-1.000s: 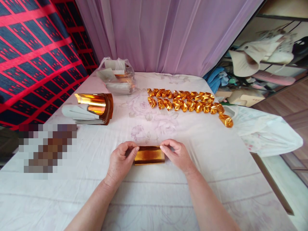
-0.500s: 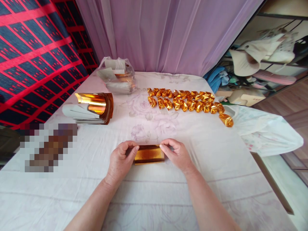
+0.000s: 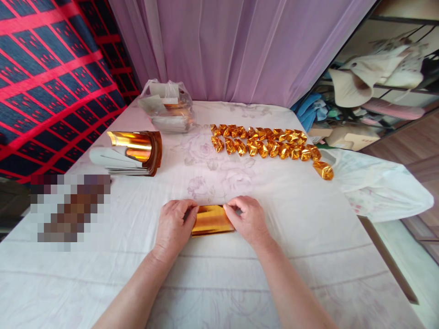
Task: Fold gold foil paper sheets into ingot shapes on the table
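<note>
While the left hand [image 3: 174,223] presses down on the left end of the folded gold foil sheet [image 3: 211,220], thumb and fingers pinched on its edge, the sheet lies flat on the white cloth of the worktop [image 3: 219,274] directly between both hands. Far out beyond that hand, to its upper left, a stack of gold sheets [image 3: 132,153] curls up at its top edge, and further back sits a plastic bag [image 3: 168,107] with more sheets inside. The right hand [image 3: 247,220] clamps the right end of the foil sheet, its fingertips bent over the top edge.

The foil looks thin and slick, so a likely fault is a crooked crease: if one hand pushes harder than the other, the fold could skew and the edges would not meet. Too hard a pinch could tear or wrinkle the shiny face. The soft cloth underneath gives little backing, so a crease may come out rounded instead of sharp, and the cloth could bunch under the palms. Beyond the right hand, up and to its right, two rows of folded gold pieces [image 3: 267,144] lie well apart from the work; a wide sweep of the forearm could scatter them.
</note>
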A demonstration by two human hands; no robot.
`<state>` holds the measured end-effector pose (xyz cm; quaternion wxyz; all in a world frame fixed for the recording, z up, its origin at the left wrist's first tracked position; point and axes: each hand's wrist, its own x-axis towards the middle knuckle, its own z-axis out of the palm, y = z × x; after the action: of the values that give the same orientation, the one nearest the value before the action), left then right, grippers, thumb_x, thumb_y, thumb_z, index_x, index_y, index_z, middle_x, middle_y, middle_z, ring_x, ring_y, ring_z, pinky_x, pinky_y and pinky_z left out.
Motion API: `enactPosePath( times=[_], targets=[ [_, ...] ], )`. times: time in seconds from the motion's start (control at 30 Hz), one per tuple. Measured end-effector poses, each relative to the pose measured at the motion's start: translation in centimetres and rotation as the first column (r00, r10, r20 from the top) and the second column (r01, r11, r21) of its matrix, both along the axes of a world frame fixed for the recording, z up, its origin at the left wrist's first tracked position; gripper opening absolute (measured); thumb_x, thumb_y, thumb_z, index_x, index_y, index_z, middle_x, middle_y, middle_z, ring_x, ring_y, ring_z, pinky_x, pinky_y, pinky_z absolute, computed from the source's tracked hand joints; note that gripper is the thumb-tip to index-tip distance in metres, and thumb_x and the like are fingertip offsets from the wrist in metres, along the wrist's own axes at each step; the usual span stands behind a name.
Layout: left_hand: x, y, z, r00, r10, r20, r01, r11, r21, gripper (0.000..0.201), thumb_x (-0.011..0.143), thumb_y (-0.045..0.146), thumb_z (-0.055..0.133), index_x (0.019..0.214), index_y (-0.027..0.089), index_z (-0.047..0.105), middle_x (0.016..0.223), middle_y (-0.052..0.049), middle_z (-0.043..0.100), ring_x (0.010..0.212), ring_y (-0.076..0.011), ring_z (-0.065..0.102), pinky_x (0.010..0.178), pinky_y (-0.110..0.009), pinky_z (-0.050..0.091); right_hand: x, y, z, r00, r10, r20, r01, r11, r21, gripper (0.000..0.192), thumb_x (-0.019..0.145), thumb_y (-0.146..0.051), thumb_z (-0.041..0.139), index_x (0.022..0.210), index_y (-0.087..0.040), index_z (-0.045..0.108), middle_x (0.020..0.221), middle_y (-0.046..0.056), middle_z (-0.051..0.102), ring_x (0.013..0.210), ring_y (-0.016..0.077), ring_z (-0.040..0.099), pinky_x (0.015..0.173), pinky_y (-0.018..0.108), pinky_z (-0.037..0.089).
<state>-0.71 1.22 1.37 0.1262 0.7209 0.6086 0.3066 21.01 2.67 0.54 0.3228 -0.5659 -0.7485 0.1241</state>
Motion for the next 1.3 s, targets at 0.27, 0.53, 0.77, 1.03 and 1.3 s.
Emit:
enactPosePath(
  times=[0.27, 0.53, 0.77, 1.03, 1.3],
  targets=[
    [0.08, 0.06, -0.02, 0.994, -0.023, -0.111, 0.025, 1.0, 0.017, 0.014, 0.089, 0.028, 0.057, 0.085, 0.023, 0.069, 0.08, -0.004, 0.073, 0.078, -0.0247, 0.064, 0.076, -0.038, 0.046, -0.24, -0.09, -0.25, 0.994, -0.019, 0.11, 0.016, 1.0, 0.021, 0.022, 0.083, -0.021, 0.062, 0.062, -0.024, 0.057, 0.063, 0.0, 0.065, 0.065, 0.0185, 0.058, 0.066, 0.032, 0.037],
    [0.21, 0.07, -0.07, 0.987, -0.017, -0.159, 0.016, 1.0, -0.01, 0.009, 0.088, 0.025, 0.061, 0.084, 0.024, 0.069, 0.082, -0.003, 0.072, 0.08, -0.0258, 0.063, 0.076, -0.039, 0.044, -0.5, -0.05, -0.12, 0.985, -0.049, 0.163, 0.048, 0.999, 0.016, 0.023, 0.082, -0.021, 0.062, 0.06, -0.024, 0.053, 0.06, 0.0, 0.063, 0.063, 0.0184, 0.056, 0.064, 0.032, 0.033],
    [0.16, 0.14, -0.11, 0.992, -0.012, -0.127, 0.008, 0.999, -0.036, 0.012, 0.087, 0.024, 0.061, 0.087, 0.025, 0.072, 0.089, -0.004, 0.07, 0.083, -0.0232, 0.062, 0.078, -0.038, 0.044, -0.56, -0.03, 0.0, 0.986, -0.059, 0.159, 0.063, 0.998, -0.024, 0.021, 0.081, -0.021, 0.064, 0.062, -0.024, 0.055, 0.061, -0.001, 0.064, 0.064, 0.0176, 0.057, 0.065, 0.031, 0.033],
    [-0.18, 0.19, -0.03, 0.989, -0.055, -0.137, 0.049, 0.998, -0.046, 0.015, 0.09, 0.025, 0.059, 0.086, 0.025, 0.074, 0.088, -0.003, 0.069, 0.083, -0.0222, 0.062, 0.078, -0.038, 0.046, -0.25, 0.04, 0.28, 0.994, 0.009, 0.11, 0.0, 0.997, -0.078, 0.009, 0.083, -0.017, 0.064, 0.076, -0.024, 0.062, 0.078, -0.001, 0.069, 0.078, 0.018, 0.062, 0.07, 0.03, 0.036],
    [-0.45, 0.05, 0.47, 0.988, -0.104, -0.111, 0.099, 0.994, -0.051, 0.016, 0.091, 0.03, 0.058, 0.091, 0.024, 0.073, 0.092, -0.004, 0.068, 0.086, -0.0223, 0.062, 0.08, -0.04, 0.045, -0.11, 0.11, 0.37, 0.992, 0.025, 0.127, -0.014, 0.996, -0.087, 0.01, 0.084, -0.018, 0.064, 0.076, -0.024, 0.064, 0.079, 0.0, 0.069, 0.079, 0.0189, 0.062, 0.07, 0.031, 0.036]
  ],
)
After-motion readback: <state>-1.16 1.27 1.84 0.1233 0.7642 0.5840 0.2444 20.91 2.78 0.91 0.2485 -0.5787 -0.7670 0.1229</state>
